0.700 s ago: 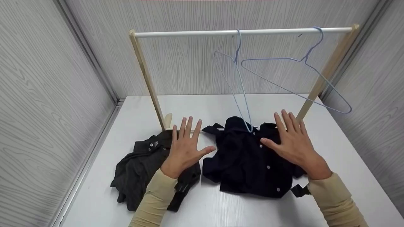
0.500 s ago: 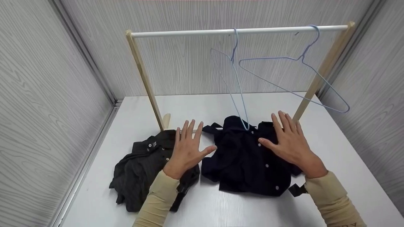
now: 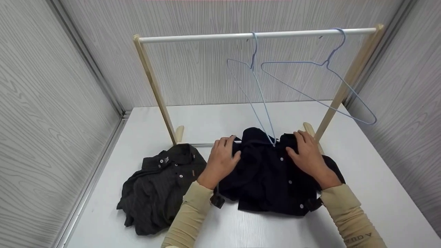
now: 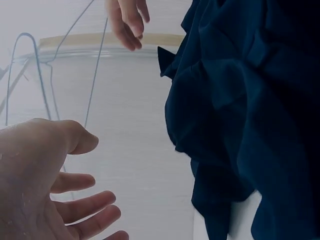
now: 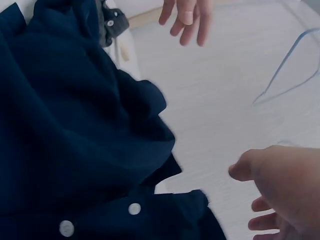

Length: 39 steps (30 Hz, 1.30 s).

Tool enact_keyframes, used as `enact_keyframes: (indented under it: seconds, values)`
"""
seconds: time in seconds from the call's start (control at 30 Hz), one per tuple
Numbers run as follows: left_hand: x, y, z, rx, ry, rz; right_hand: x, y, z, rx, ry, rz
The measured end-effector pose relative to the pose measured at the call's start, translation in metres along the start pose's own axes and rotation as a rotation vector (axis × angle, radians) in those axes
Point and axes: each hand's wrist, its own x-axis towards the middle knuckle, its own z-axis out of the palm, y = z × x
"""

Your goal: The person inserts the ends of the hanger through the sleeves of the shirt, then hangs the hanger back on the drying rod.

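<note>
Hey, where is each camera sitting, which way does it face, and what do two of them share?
Head: worn on the head, facing forward and down at the navy shirt, grey shirt and rack; shows the left hand, right hand and both sleeves.
Left wrist: on that wrist, facing the left hand and navy shirt; part of the right hand shows at the top.
Right wrist: on that wrist, facing the right hand and navy shirt; left fingers show at the top.
Both wrist views share the navy shirt.
</note>
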Motion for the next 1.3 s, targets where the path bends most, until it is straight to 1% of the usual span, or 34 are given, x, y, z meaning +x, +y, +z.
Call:
enact_keyframes:
  seconds: [0.1,0.2,0.37,0.43,0.5,0.63,0.7,0.77,0.87,0.9,1.0,1.1,1.23,1.3]
  values:
    - [0.008,0.007,0.008,-0.018,-0.038,0.000,0.005,0.003,0.008,0.036,-0.003,0.020]
    - [0.017,0.017,0.015,-0.003,-0.077,-0.003,0.010,0.005,0.015,0.037,-0.014,0.030]
    - [0.031,0.032,0.028,0.025,-0.156,-0.002,0.015,0.010,0.024,-0.030,-0.048,0.046]
    - [0.036,0.036,0.034,0.029,-0.193,0.003,0.014,0.012,0.027,-0.057,-0.041,0.037]
    - [0.040,0.038,0.041,0.037,-0.228,0.002,0.012,0.014,0.029,-0.078,-0.016,0.021]
    - [0.044,0.041,0.055,0.086,-0.266,0.001,0.008,0.017,0.034,-0.104,0.049,-0.019]
    - [0.045,0.042,0.061,0.113,-0.304,-0.012,0.007,0.018,0.036,-0.104,0.059,-0.023]
    - [0.046,0.044,0.069,0.148,-0.343,-0.026,0.007,0.018,0.038,-0.097,0.050,-0.018]
    - [0.046,0.046,0.079,0.190,-0.425,-0.064,0.006,0.016,0.040,-0.090,0.011,-0.004]
    - [0.045,0.046,0.082,0.204,-0.439,-0.070,0.005,0.016,0.041,-0.089,-0.004,0.003]
    - [0.041,0.046,0.090,0.235,-0.467,-0.086,0.002,0.018,0.044,-0.085,-0.040,0.021]
    - [0.037,0.043,0.094,0.260,-0.457,-0.093,-0.001,0.021,0.047,-0.065,-0.069,0.062]
    - [0.033,0.038,0.098,0.276,-0.438,-0.114,-0.005,0.028,0.052,0.016,-0.083,0.146]
    - [0.033,0.036,0.100,0.266,-0.445,-0.132,-0.007,0.032,0.055,0.063,-0.067,0.184]
